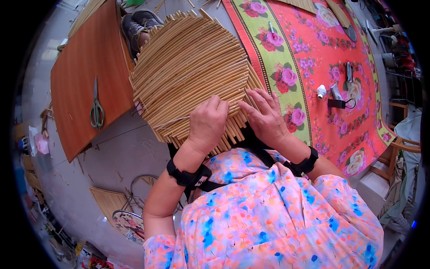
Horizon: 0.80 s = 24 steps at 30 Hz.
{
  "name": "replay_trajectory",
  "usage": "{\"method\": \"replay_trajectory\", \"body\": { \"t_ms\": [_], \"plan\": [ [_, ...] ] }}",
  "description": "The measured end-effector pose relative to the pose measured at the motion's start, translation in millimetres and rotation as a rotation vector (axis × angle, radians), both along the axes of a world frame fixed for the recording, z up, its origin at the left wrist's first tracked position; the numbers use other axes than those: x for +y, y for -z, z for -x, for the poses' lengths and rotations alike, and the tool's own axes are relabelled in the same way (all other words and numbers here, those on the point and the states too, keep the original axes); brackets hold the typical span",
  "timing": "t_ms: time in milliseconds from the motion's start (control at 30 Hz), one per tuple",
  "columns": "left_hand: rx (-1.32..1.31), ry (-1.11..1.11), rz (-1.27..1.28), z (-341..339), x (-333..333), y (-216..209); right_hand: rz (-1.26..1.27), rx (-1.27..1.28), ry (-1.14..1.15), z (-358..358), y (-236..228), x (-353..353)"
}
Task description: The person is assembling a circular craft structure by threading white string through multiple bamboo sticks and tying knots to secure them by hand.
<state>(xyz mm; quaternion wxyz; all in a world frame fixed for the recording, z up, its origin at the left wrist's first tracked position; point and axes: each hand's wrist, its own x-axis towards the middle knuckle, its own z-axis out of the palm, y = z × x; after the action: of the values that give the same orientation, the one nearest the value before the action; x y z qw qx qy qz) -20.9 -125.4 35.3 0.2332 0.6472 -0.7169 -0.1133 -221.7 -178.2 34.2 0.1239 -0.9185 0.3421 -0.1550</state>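
Note:
A round woven mat of pale reed strips (190, 67) lies across my lap, its loose strip ends pointing toward me. My left hand (207, 123) presses on the near edge of the mat, fingers curled over the strip ends. My right hand (265, 117) rests just to its right, fingers spread and pinching strips at the mat's near right edge. Both wrists wear black straps. A thin cord runs across the strips left of my left hand.
A brown wooden board (80, 89) with green-handled scissors (96, 110) lies at the left. A red floral mat (322, 58) at the right holds a white thread spool (321, 91) and small tools. Grey shoes (136, 27) show beyond the weaving. Another woven piece (107, 201) sits lower left.

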Motion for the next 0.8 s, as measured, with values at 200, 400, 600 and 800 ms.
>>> {"method": "replay_trajectory", "body": {
  "t_ms": [200,400,600,800],
  "plan": [
    [-0.07,0.014,0.008,-8.9,-5.4,1.4,0.017,0.031,0.007,0.0,0.6,-2.5],
    [0.139,0.059,-0.031,-14.8,-0.7,7.9,-0.027,0.026,0.077,2.5,1.3,-5.1],
    [0.148,0.069,-0.041,-20.8,-2.4,5.3,-0.564,-0.153,0.431,1.4,6.2,-17.8],
    [-0.053,0.198,-0.028,-28.0,-6.5,-0.1,-0.91,-0.398,0.441,4.2,27.4,-31.6]
  ]
}}
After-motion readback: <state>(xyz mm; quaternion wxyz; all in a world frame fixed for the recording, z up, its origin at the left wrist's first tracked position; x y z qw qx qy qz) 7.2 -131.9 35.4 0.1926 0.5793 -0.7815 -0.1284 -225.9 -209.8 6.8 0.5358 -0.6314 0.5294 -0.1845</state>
